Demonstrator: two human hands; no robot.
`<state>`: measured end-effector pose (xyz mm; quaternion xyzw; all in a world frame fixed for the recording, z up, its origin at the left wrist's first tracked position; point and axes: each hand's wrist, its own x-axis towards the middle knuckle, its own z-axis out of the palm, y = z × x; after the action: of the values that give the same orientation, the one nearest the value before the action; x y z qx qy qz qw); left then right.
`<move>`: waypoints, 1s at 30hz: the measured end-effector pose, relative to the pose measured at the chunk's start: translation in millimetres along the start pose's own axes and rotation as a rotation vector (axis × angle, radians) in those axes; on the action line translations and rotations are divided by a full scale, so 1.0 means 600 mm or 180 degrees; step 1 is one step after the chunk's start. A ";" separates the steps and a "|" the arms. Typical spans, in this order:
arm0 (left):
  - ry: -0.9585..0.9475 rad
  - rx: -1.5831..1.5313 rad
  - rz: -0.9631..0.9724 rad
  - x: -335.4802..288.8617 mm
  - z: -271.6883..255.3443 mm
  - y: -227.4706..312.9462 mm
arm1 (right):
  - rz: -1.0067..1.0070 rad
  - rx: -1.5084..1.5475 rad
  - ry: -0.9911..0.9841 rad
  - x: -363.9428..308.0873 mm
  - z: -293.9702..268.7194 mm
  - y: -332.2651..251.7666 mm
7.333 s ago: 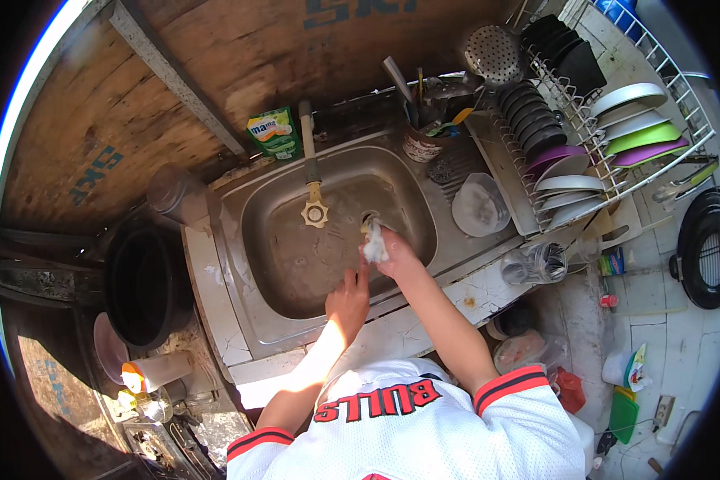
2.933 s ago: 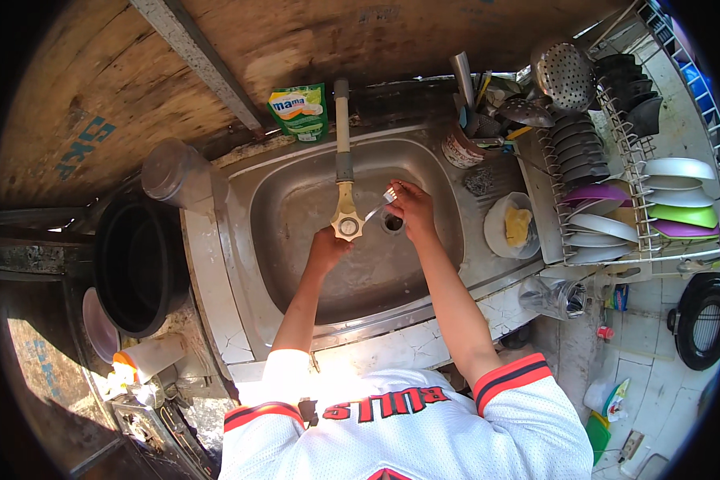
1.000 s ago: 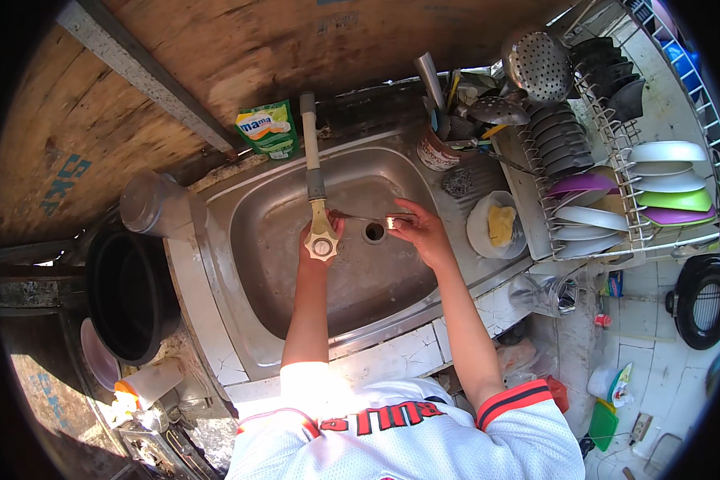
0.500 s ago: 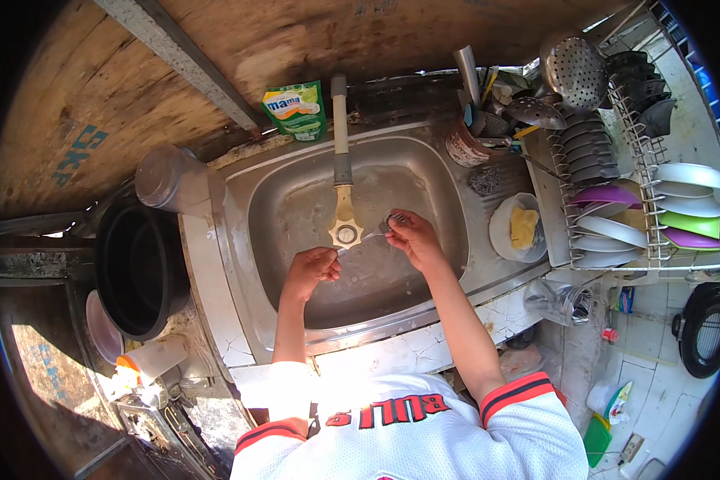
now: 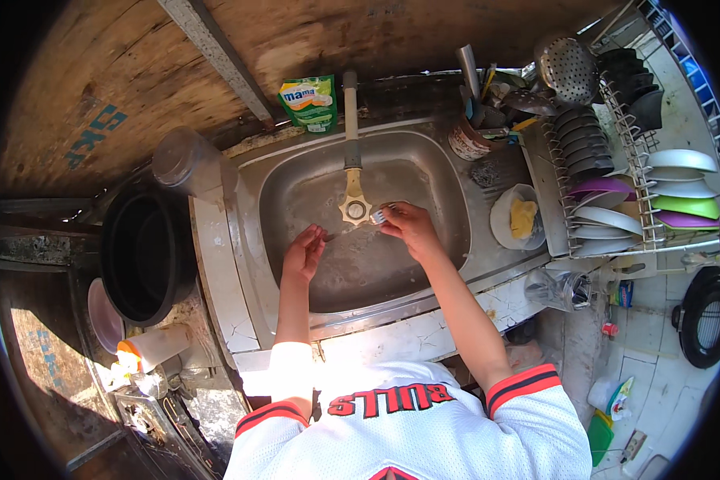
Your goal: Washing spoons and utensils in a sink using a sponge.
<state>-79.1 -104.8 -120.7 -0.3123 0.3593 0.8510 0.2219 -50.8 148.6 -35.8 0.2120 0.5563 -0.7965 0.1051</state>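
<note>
Both my hands are over the metal sink [image 5: 320,300], just below the tap [image 5: 355,188] with its yellowish star-shaped knob. Between them runs a slim metal utensil, apparently a fork [image 5: 379,216], its striped, shiny head at my right fingers. My right hand [image 5: 410,227] is closed around that head. At the other side my left hand [image 5: 302,254] has its fingers bent together at the thin handle's end. The fingertips partly cover the fork.
To the right, a white bowl [image 5: 502,226] holds a yellow sponge [image 5: 523,218], near a steel scourer [image 5: 485,174]. Beyond stands a dish rack [image 5: 646,216] with plates and bowls. A green soap pouch [image 5: 322,120] leans behind the sink; a black tub [image 5: 148,260] sits left.
My right hand has turned, and the fork's head now shows bright instead of dark. My left hand has shifted slightly left in the view, which itself has moved a little.
</note>
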 end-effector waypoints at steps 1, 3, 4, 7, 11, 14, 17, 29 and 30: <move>-0.0048 0.0011 -0.0036 0.011 0.013 -0.016 | -0.0111 -0.0049 0.0192 -0.018 -0.021 -0.020; -0.0270 -0.0522 -0.0251 0.033 0.043 -0.039 | -0.0316 -0.0233 0.0323 -0.062 -0.055 -0.065; -0.0326 -0.0504 -0.0286 0.049 0.052 -0.049 | -0.0484 -0.0411 0.0402 -0.089 -0.064 -0.087; -0.0553 -0.0445 -0.0431 0.083 0.089 -0.066 | -0.0672 -0.0591 0.0747 -0.161 -0.072 -0.137; -0.0865 -0.0853 -0.0208 0.090 0.160 -0.091 | -0.1091 -0.1044 0.1057 -0.222 -0.091 -0.153; -0.0629 0.2254 0.0405 0.061 0.167 -0.091 | -0.1542 -0.1323 0.1421 -0.245 -0.090 -0.160; -0.0452 0.3953 0.0703 0.000 0.164 -0.084 | -0.1566 -0.1743 0.1643 -0.244 -0.119 -0.146; -0.0457 0.5555 0.2223 -0.014 0.007 -0.024 | -0.2085 -0.1130 0.2344 -0.431 -0.196 -0.253; -0.0359 0.5564 0.2336 -0.015 -0.003 -0.021 | -0.2210 -0.1107 0.2479 -0.455 -0.206 -0.266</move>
<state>-64.3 -99.7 -121.3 0.1383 0.9334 0.3112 0.1129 154.6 302.1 186.7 0.2746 0.7148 -0.5435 -0.3440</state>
